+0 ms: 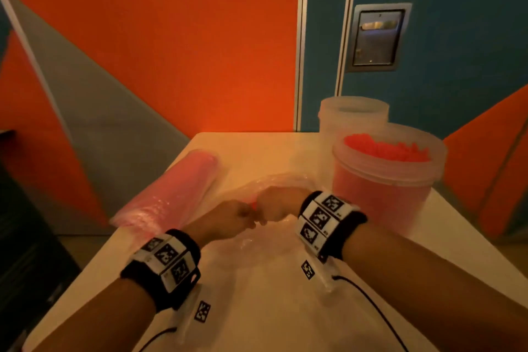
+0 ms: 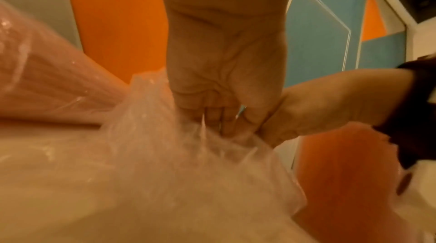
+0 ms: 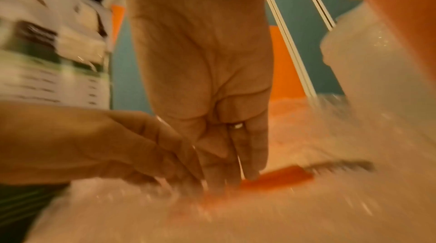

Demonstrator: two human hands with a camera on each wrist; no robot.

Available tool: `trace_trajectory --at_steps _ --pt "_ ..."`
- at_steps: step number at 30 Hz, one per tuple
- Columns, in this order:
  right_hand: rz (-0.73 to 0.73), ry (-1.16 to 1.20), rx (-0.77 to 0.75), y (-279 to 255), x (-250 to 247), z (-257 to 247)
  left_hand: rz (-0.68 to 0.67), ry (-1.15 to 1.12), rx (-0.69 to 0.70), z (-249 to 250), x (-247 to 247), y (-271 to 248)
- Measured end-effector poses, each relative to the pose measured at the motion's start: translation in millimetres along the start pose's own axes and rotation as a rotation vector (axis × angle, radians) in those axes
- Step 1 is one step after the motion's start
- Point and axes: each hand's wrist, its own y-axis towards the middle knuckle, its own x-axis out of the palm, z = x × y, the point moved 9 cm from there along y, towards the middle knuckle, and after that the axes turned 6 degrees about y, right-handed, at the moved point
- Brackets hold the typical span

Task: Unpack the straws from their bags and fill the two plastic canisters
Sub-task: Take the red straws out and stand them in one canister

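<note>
A crumpled clear plastic bag (image 1: 274, 240) lies in the middle of the table. My left hand (image 1: 245, 218) and right hand (image 1: 265, 208) meet over it, knuckle to knuckle, each pinching its film. In the left wrist view the left hand (image 2: 219, 122) curls into the plastic bag (image 2: 177, 153). The right hand (image 3: 226, 178) digs its fingers into the film beside a blurred orange piece (image 3: 278, 177). A full bag of pink straws (image 1: 171, 191) lies at the left. The near canister (image 1: 385, 177) holds pink straws. The far canister (image 1: 353, 114) looks empty.
The pale table (image 1: 257, 146) stands against an orange and blue wall, its left edge dropping to a dark floor. Both canisters stand close by my right wrist. Cables trail from the wrist bands across the table's near part.
</note>
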Motion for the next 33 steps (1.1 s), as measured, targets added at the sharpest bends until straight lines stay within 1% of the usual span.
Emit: trace_trajectory --at_steps 1,3,6,7,9,10,11,13,14,16,17,19,22,23,25,27,28,31,33 --pt "0.025 -0.009 0.005 7 7 4 0.023 0.111 -0.007 -8 3 6" --pt "0.040 -0.032 0.042 14 19 14 0.069 0.213 -0.071 -28 6 18" --pt "-0.078 -0.029 0.086 13 36 25 0.135 0.296 -0.133 -51 7 32" --pt "-0.122 0.004 0.083 11 40 26 0.182 0.296 -0.142 -55 4 35" --pt "-0.153 0.052 0.065 7 42 26 0.306 0.282 -0.151 -61 -3 39" --pt "-0.154 0.055 0.059 6 42 26 0.329 0.301 -0.153 -63 -3 42" --pt "-0.152 0.057 0.046 5 42 26 0.314 0.345 -0.165 -66 -1 47" --pt "-0.126 0.078 0.027 6 43 29 0.213 0.454 -0.216 -71 9 54" --pt "-0.075 0.094 0.017 8 41 30 0.163 0.507 -0.239 -72 13 56" --pt "0.092 0.143 -0.010 14 31 33 0.117 0.589 -0.245 -71 17 57" --pt "0.165 0.177 -0.023 15 26 35 0.107 0.603 -0.244 -71 18 58" --pt "0.242 0.210 -0.040 17 22 33 0.104 0.597 -0.236 -68 20 56" --pt "0.371 0.206 -0.048 15 16 31 0.146 0.632 -0.211 -60 17 53" --pt "0.390 0.199 -0.048 15 17 31 0.162 0.644 -0.194 -56 16 51" --pt "0.330 0.125 -0.040 18 28 29 0.164 0.627 -0.155 -47 17 47" --pt "0.250 0.003 -0.017 21 40 26 0.123 0.549 -0.130 -42 22 45" --pt "0.239 -0.026 -0.004 21 43 25 0.094 0.507 -0.121 -41 25 45" --pt "0.267 -0.059 0.001 22 45 23 0.003 0.399 -0.113 -37 28 43" --pt "0.250 -0.059 0.007 21 46 24 -0.020 0.261 -0.112 -35 23 40"
